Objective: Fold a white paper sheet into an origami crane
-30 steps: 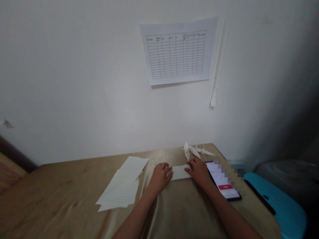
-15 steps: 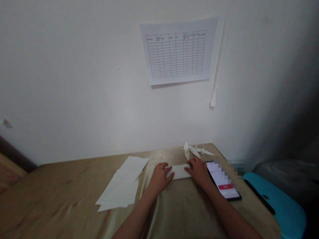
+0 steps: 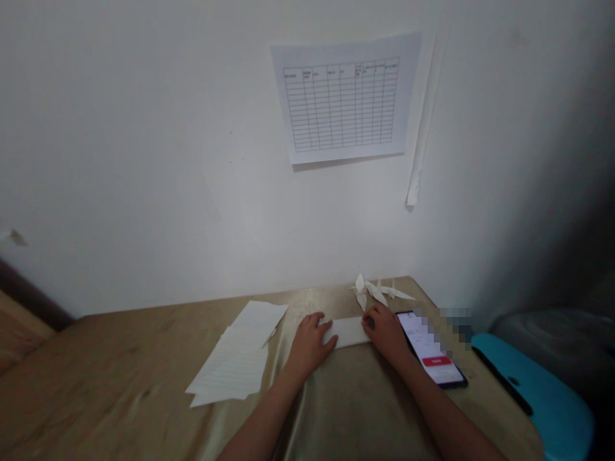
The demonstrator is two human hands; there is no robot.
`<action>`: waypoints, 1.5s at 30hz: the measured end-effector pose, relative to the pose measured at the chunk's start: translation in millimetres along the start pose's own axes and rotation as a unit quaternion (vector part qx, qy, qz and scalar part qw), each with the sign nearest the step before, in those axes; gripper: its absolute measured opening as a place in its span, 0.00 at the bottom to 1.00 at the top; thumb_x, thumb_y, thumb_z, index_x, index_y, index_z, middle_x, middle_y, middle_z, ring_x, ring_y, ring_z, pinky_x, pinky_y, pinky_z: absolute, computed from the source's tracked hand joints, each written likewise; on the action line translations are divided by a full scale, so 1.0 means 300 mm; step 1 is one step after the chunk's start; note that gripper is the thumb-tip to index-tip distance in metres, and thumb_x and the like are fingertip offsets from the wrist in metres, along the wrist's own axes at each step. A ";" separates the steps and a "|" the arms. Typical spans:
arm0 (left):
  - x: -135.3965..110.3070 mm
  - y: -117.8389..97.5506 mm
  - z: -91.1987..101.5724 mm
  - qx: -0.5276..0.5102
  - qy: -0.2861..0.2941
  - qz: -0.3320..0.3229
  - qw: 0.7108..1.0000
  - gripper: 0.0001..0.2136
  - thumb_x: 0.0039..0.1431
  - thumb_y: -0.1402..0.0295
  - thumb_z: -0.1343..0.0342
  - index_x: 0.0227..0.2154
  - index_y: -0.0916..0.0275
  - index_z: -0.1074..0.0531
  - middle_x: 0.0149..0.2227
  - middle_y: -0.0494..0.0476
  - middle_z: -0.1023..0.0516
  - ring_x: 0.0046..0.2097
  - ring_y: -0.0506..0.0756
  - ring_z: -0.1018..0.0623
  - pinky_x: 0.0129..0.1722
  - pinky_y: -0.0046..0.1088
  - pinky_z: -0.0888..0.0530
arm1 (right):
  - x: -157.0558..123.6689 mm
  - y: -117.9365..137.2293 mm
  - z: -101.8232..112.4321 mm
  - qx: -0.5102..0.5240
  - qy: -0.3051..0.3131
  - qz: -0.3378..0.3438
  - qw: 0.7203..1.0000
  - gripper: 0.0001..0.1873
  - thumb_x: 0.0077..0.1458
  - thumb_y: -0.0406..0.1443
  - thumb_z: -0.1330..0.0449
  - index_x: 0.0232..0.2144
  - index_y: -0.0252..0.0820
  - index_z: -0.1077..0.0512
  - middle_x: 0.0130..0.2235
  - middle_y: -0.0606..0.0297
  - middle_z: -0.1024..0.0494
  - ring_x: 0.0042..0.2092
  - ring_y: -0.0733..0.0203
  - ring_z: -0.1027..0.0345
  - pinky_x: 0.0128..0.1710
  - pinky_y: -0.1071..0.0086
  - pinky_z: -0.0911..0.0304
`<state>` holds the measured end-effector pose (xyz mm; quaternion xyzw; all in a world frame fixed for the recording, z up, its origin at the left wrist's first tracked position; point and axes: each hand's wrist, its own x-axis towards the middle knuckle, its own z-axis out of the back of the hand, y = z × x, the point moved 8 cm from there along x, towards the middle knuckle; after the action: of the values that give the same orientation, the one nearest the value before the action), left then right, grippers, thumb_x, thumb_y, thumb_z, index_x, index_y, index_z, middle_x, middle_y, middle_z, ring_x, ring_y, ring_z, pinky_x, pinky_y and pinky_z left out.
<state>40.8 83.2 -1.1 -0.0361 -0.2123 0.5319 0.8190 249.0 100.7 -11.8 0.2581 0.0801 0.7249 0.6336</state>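
Between left hand (image 3: 312, 342) and right hand (image 3: 385, 330), a folded paper (image 3: 350, 332) lies flat on tan cloth (image 3: 120, 358)
Left, loosely spread, seemingly steadies its nine-o'clock end; right appears to pinch its three-o'clock end; outward, paper figures (image 3: 360, 292) at one, phone (image 3: 425, 349) at three, sheets (image 3: 235, 358) at nine, perhaps kept aside for room.

Indoor room, perhaps home or small office: cloth-covered table (image 3: 144, 358) against white wall (image 3: 144, 160), printed grid sheet (image 3: 344, 105) hung there, phone (image 3: 423, 342) on table.
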 end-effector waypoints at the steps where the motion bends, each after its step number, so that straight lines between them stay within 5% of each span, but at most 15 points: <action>1: -0.001 -0.004 0.002 0.006 0.000 0.003 1.000 0.19 0.60 0.61 0.38 0.53 0.59 0.22 0.58 0.66 0.26 0.58 0.65 0.27 0.61 0.49 0.30 | 0.000 0.000 0.000 -0.001 0.002 0.001 1.000 0.07 0.60 0.35 0.43 0.36 0.45 0.24 0.46 0.58 0.23 0.51 0.51 0.31 0.51 0.59 0.39; 7: -0.004 -0.065 0.012 0.023 0.017 -0.018 0.999 0.15 0.62 0.69 0.40 0.50 0.46 0.20 0.62 0.56 0.28 0.61 0.64 0.31 0.65 0.58 0.39 | 0.003 0.037 -0.008 -0.007 0.022 0.038 0.999 0.11 0.61 0.32 0.45 0.38 0.46 0.22 0.48 0.59 0.22 0.54 0.50 0.32 0.53 0.57 0.40; 13: -0.003 -0.058 0.007 -0.007 0.027 0.027 0.999 0.13 0.58 0.61 0.36 0.47 0.46 0.19 0.62 0.55 0.28 0.63 0.66 0.33 0.66 0.63 0.46 | -0.021 0.110 -0.027 0.010 0.077 0.099 0.992 0.13 0.62 0.32 0.45 0.42 0.48 0.22 0.50 0.62 0.23 0.56 0.53 0.35 0.60 0.56 0.45; 18: 0.000 -0.037 -0.004 -0.029 0.043 0.056 0.997 0.15 0.56 0.53 0.34 0.47 0.43 0.19 0.64 0.55 0.29 0.64 0.68 0.34 0.66 0.65 0.47 | -0.036 0.112 -0.028 0.037 0.083 0.075 0.993 0.13 0.57 0.44 0.35 0.44 0.49 0.23 0.54 0.62 0.26 0.58 0.51 0.36 0.61 0.56 0.46; 24: 0.009 -0.022 -0.008 -0.030 0.050 0.065 0.996 0.19 0.49 0.48 0.31 0.45 0.42 0.18 0.65 0.56 0.31 0.65 0.71 0.36 0.65 0.68 0.48 | -0.032 0.107 -0.028 0.049 0.094 0.058 0.993 0.18 0.52 0.44 0.31 0.44 0.49 0.24 0.54 0.62 0.27 0.58 0.50 0.37 0.61 0.56 0.46; 45: -0.011 0.011 -0.004 -0.028 0.131 0.126 0.983 0.22 0.51 0.59 0.31 0.51 0.43 0.23 0.72 0.59 0.43 0.72 0.72 0.47 0.62 0.75 0.53 | -0.025 0.072 -0.040 0.101 0.138 0.061 0.983 0.25 0.46 0.40 0.29 0.49 0.49 0.23 0.61 0.59 0.31 0.64 0.49 0.42 0.65 0.56 0.47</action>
<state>37.4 81.7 -4.2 -0.1553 -0.1116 0.6153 0.7648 224.8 92.1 -14.5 0.2232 0.2237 0.7789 0.5417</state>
